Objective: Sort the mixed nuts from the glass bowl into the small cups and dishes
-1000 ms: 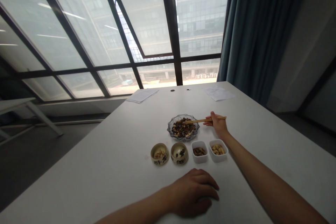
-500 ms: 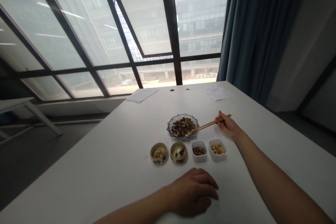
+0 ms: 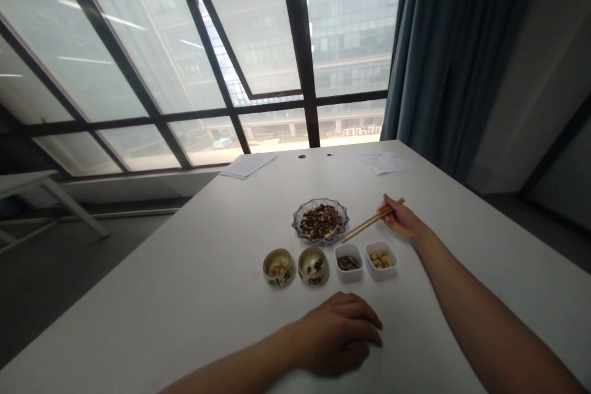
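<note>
Head view: looking forward and down along a long white surface (image 3: 184, 258) toward a tall window (image 3: 258, 43).

Right hand: my right hand (image 3: 401, 220) is closed around a pair of wooden chopsticks (image 3: 369, 226), which slant down and to the left across the surface.

Chopstick tips: they end just beside the lower right rim of a cut-glass dish (image 3: 300, 231); I cannot tell whether they touch it.

Left hand: my left hand (image 3: 337, 335) rests palm down on the surface with its fingers loosely curved, gripping nothing. It lies just below the row of small containers.

Dish: it holds a heap of mixed dark and pale nuts (image 3: 321, 221) and sits above the row, to the left of my right hand.

Bowls: two small gold-toned bowls with dark brush marks stand side by side. The left bowl (image 3: 279, 280) holds pale nuts (image 3: 278, 268); the right bowl (image 3: 314, 280) holds a few dark pieces (image 3: 313, 266).

Tubs: two small white tubs stand to the right of the bowls. The left tub (image 3: 348, 274) holds dark pieces (image 3: 347, 263); the right tub (image 3: 381, 274) holds pale nuts (image 3: 380, 259).

Far end: two sheets of paper (image 3: 248, 165) (image 3: 384, 162) lie on the surface, with a dark blue-green curtain (image 3: 443, 43) to the right of the window.
</note>
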The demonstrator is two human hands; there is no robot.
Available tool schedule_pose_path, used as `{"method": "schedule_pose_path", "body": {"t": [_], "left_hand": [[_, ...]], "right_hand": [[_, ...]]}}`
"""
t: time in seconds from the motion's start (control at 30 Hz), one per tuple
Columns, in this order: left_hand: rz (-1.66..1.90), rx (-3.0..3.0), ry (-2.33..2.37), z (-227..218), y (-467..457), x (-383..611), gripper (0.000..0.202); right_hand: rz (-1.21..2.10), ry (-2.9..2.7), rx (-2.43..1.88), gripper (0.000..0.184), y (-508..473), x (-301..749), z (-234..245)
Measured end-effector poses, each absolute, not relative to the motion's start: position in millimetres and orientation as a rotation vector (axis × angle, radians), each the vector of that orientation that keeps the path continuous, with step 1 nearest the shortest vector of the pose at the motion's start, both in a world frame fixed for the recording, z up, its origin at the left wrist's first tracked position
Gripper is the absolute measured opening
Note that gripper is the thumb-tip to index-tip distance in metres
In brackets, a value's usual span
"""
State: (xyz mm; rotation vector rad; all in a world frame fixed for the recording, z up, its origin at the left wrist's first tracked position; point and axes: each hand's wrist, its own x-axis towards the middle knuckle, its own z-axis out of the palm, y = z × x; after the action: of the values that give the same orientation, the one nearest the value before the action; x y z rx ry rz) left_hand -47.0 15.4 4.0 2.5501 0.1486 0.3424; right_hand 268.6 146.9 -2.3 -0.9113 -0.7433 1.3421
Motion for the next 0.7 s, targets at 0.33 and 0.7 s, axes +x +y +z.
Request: {"method": "schedule_pose_path", "body": {"t": [0.33, 0.7], "left_hand": [[0.351, 2.565, 0.149, 2.1, 15.6, -46.4, 0.027], [0.339, 2.558, 0.131, 4.0, 15.9, -46.0, 0.028]], "right_hand": [[1.039, -0.784, -0.886, 0.052, 158.0, 247.2, -3.2], [0.822, -0.973, -0.938, 0.065, 150.6, 201.8, 3.8]]}}
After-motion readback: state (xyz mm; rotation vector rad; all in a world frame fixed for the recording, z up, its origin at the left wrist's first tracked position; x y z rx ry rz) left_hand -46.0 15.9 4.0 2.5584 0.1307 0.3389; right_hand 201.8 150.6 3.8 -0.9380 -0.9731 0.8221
